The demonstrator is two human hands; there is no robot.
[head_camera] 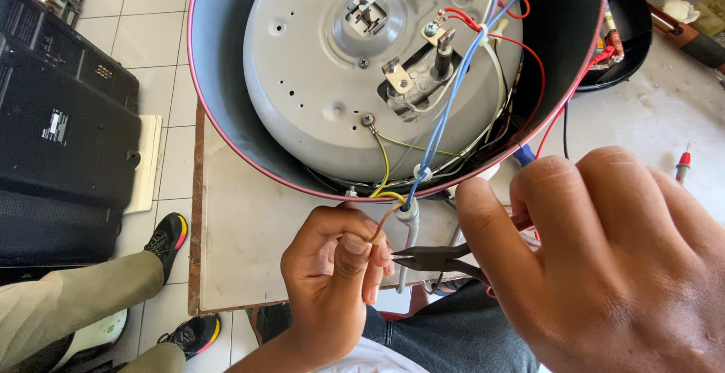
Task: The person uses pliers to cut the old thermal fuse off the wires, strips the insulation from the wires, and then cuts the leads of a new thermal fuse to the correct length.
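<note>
An upturned round cooker body (226, 78) with a grey metal base plate (310, 94) lies open on a small table (249, 245). Blue, red, yellow and green wires (445, 94) run out of it over the rim. My left hand (332, 275) pinches a brown wire end (380, 226) between thumb and forefinger, just below the rim. My right hand (604, 260) grips black needle-nose pliers (434, 256), whose tips point left toward the left fingers, close beside a grey sleeved wire (410, 222).
A large black appliance back (60, 139) lies on the tiled floor at left. Another person's legs and black shoes (170, 241) are at lower left. A screwdriver (682, 165) and a black round part (630, 26) lie at right.
</note>
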